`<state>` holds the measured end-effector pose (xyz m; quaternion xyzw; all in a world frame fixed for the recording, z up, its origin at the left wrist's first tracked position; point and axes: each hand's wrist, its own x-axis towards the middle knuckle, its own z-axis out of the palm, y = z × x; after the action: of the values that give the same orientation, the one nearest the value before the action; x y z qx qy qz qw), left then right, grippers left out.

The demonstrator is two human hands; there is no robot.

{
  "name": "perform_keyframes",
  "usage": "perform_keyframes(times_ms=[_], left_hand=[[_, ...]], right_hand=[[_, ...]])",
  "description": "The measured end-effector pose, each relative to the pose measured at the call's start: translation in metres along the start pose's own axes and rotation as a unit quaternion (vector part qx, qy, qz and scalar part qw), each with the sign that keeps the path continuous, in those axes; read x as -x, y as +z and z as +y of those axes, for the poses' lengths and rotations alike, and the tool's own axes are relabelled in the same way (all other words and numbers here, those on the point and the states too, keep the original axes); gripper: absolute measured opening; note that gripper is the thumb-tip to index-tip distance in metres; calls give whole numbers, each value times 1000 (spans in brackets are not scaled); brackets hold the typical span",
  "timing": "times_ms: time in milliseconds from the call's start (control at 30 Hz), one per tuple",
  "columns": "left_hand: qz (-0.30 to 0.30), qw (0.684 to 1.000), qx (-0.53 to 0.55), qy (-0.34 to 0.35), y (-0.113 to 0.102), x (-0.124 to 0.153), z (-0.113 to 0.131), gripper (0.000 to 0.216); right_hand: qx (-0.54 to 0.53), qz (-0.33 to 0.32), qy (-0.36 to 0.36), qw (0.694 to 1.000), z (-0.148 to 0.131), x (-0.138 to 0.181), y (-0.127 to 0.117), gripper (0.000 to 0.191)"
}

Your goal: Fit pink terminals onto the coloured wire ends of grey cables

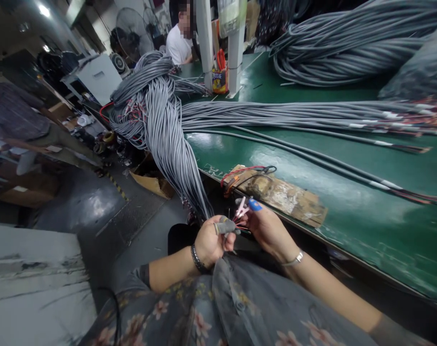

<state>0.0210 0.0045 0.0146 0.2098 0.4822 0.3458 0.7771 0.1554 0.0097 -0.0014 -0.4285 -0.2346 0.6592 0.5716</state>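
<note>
My left hand [213, 242] is closed around the end of a grey cable, with a grey cover on its thumb. Thin red, white and dark wires [240, 227] fan out from it toward the right. Close beside it, my right hand [263, 223] has blue tape on the thumb and is closed on a small pink clip-like tool [242, 207] at the wires. Its fingertips are partly hidden. Both hands are in front of my body, just off the edge of the green table [366, 230].
A stained wooden board [276, 192] with a red-and-black lead [249, 169] lies at the table edge. A thick bundle of grey cables [168, 129] hangs over the edge. More cables [276, 113] stretch across the table, with a large coil [348, 43] behind. Two people are farther off.
</note>
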Motion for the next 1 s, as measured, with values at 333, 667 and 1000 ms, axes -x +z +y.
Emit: perform_keyframes(times_ms=[333,667,1000], left_hand=[[-18,1000,-16,-12,-2,-2,2,28],[-16,999,-37,-16,-3,-5,0,28],[-30,998,-49,30,-4,7,-1,33]], right_hand=[[65,24,-62,996,10,1,-4,55],[-57,21,9,998,6,-8,5,49],[-86,-21,51,995,0,1,2,41]])
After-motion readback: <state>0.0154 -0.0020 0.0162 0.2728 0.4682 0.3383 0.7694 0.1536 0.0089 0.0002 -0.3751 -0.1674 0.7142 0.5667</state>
